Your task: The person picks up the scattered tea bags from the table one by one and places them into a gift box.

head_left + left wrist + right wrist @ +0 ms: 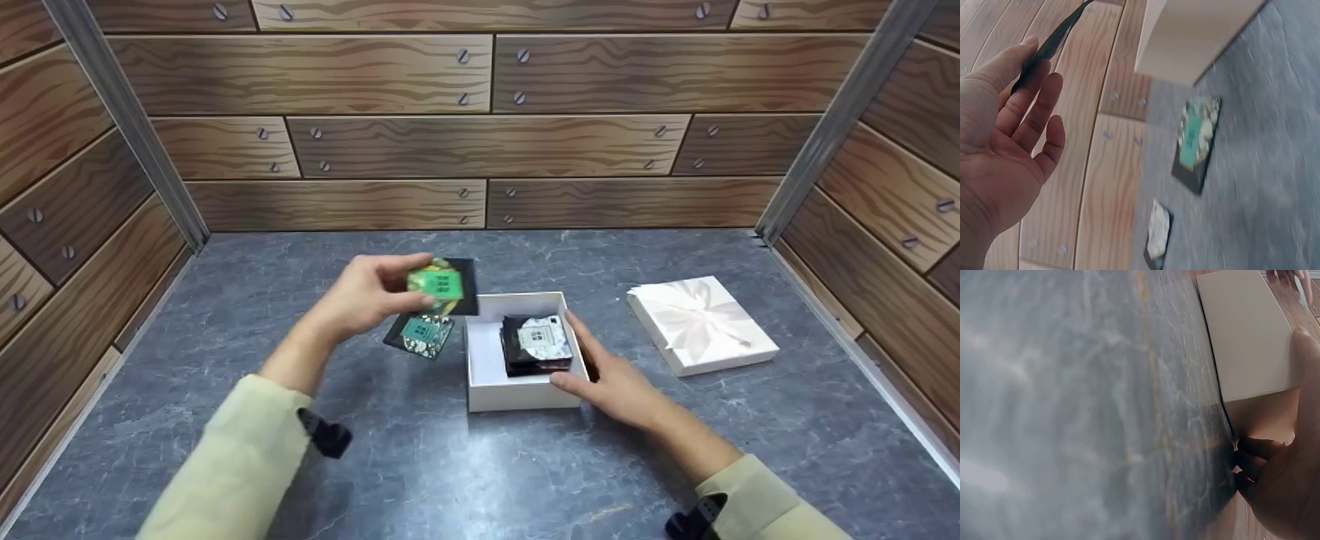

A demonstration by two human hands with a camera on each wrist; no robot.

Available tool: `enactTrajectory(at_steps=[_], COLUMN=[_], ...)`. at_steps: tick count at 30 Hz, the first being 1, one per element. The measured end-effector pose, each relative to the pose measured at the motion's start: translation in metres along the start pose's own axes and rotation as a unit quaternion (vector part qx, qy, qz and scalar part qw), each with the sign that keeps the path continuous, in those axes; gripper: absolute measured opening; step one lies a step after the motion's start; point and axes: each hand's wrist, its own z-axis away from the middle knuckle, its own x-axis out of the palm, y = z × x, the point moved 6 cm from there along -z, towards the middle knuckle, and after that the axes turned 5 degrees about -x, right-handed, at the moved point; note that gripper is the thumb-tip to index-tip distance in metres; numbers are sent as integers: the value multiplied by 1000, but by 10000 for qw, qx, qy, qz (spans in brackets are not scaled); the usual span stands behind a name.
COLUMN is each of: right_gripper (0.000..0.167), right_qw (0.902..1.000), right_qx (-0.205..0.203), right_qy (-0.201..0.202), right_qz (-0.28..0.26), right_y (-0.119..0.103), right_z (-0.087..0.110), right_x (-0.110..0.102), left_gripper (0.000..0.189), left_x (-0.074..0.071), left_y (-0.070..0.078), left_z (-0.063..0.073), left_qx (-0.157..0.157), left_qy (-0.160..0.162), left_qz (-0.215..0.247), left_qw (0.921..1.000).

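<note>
My left hand [375,289] pinches a flat black sachet [466,289] with a green and yellow label between thumb and fingers. It is raised over the table, left of an open white box [523,397], and overlaps the box's back left corner in the head view. In the left wrist view this sachet [1053,45] shows nearly edge-on. Inside the box, against its right side, lies a stack of black sachets [536,341], the top one with a white label. My right hand [619,386] grips the box, thumb at the front right corner, fingers along the right wall.
Below the left hand a sachet with a teal label [424,335] lies on the grey marbled table [375,480]. Another, with a whitish label [1158,230], lies near it in the left wrist view. A white lid with a ribbon bow [701,322] rests to the right. Wood-patterned walls [390,146] surround the table.
</note>
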Motion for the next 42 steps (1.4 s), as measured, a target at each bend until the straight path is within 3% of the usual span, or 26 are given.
enactTrajectory(at_steps=[6, 18, 28, 42], right_gripper=[99, 96, 95, 95], right_qw=[9999, 10000, 10000, 9999], right_qx=[-29, -2, -12, 9], right_qy=[-18, -12, -52, -73], right_qz=[-122, -46, -29, -97], right_y=[-1, 0, -2, 0], right_z=[-1, -1, 0, -1], right_x=[0, -1, -2, -1], left_gripper=[71, 67, 64, 56], left_x=[31, 83, 108, 136], left_y=[10, 11, 1, 6], left_z=[-17, -45, -56, -60], left_qx=[-5, 100, 58, 83], left_qy=[-302, -725, -840, -972], left_qz=[86, 299, -26, -516], left_qw=[9995, 9969, 9964, 9939])
